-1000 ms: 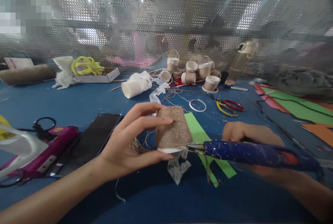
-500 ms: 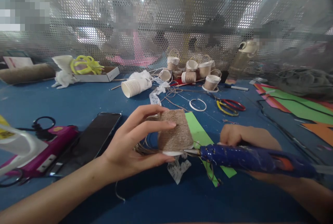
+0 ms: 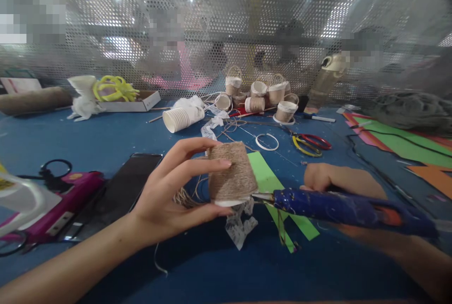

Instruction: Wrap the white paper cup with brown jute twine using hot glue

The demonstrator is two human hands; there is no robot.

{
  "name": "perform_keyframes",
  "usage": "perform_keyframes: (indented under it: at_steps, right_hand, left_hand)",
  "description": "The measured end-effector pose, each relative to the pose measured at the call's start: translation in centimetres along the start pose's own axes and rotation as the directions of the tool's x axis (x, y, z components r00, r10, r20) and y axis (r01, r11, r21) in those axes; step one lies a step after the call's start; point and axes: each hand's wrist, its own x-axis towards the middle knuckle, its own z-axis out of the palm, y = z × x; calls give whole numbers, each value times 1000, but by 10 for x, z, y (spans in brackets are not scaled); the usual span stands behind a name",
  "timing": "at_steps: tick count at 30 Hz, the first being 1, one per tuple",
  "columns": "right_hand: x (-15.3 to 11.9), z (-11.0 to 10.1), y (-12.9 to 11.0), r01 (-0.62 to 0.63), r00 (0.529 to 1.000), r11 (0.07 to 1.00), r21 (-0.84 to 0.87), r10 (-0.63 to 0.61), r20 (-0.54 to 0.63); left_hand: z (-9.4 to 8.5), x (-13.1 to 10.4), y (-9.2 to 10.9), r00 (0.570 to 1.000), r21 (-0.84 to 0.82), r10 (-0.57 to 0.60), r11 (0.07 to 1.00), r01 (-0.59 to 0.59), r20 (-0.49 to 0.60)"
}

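Between the fingers and thumb of my left hand [image 3: 169, 181] is a small paper cup [image 3: 232, 174] wrapped in brown twine, its white rim facing down. My right hand [image 3: 344, 184] is closed around a blue glue gun [image 3: 328, 207]. The gun's metal nozzle points left and is at the cup's lower right edge; whether it touches cannot be made out. Loose twine [image 3: 185, 196] hangs behind my left hand. Under the cup lies a scrap of white lace [image 3: 240, 231], beside green paper strips [image 3: 305, 226].
A phone [image 3: 130, 177] and a magenta power strip [image 3: 74, 200] lie at left. Farther back are stacked paper cups [image 3: 176, 119], a white ring [image 3: 267, 142], scissors [image 3: 307, 145] and several small twine-covered baskets [image 3: 285, 111]. Coloured paper [image 3: 399, 139] and a black cord [image 3: 356, 153] lie at right.
The wrapped cup has shifted slightly left and up in my left hand and turned a little. The glue gun's nozzle has risen slightly, staying by the cup's lower edge.
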Motion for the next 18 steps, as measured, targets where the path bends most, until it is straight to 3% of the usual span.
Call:
perform_keyframes:
  at_steps: [18]
  right_hand:
    - [-5,5,3,-13,1000,998,-59,12,-22]
  left_hand:
    - [2,2,1,1000,23,-3,1000,3,1]
